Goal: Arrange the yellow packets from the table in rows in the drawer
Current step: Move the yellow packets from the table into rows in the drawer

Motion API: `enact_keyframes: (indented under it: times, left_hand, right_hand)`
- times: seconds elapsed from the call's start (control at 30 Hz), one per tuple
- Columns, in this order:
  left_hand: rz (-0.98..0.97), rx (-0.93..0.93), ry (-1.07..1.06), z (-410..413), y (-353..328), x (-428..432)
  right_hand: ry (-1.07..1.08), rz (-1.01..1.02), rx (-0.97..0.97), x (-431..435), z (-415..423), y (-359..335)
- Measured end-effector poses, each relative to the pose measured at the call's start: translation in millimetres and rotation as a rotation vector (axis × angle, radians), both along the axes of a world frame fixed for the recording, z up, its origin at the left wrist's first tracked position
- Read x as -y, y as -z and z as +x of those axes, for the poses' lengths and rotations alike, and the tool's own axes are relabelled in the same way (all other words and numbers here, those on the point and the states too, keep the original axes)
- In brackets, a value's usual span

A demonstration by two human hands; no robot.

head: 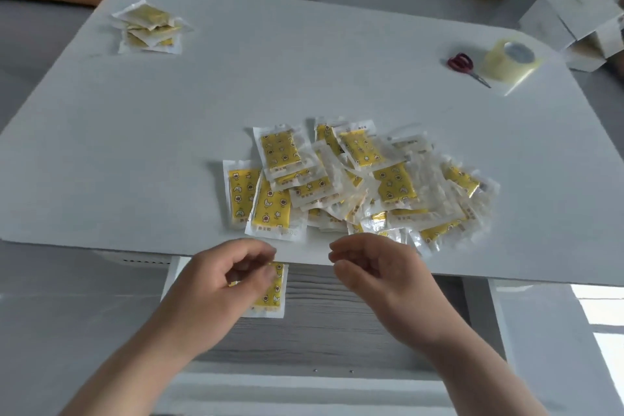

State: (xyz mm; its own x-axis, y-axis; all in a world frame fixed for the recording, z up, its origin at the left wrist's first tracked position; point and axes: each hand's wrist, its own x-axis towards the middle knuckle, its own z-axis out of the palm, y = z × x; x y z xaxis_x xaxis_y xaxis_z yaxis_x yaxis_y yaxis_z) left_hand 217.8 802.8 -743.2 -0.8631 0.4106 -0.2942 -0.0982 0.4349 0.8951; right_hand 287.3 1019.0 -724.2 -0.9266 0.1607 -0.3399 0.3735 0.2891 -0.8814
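The left hand (216,284) is seen over the open drawer (337,311), its fingers curled at the top edge of a single packet (275,297) — whether that packet is pinched or merely touched cannot be told. The right hand (374,280) is held loosely curled and empty at the near edge of the table (304,61). The single packet is placed toward the drawer's far left corner, and no other is seen on the visible wood-grain floor, so the first row is judged barely begun. Nearly all the work is left: a heap of yellow packets (358,179) lies jumbled by the middle of the table's near edge, and a smaller stack of paler packets (148,27) sits near the far left corner — whether these are meant as well is unclear.
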Motion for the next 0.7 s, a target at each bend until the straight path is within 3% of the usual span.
enact_keyframes:
  times: [0.37, 0.7]
  left_hand:
    - [0.106, -0.016, -0.060, -16, -243, 34]
    - [0.053, -0.070, -0.145, -11, -390, 55]
  right_hand:
    - [0.053, -0.028, 0.058, 16, 1, -229]
    - [-0.019, 0.041, -0.035, 35, -17, -370]
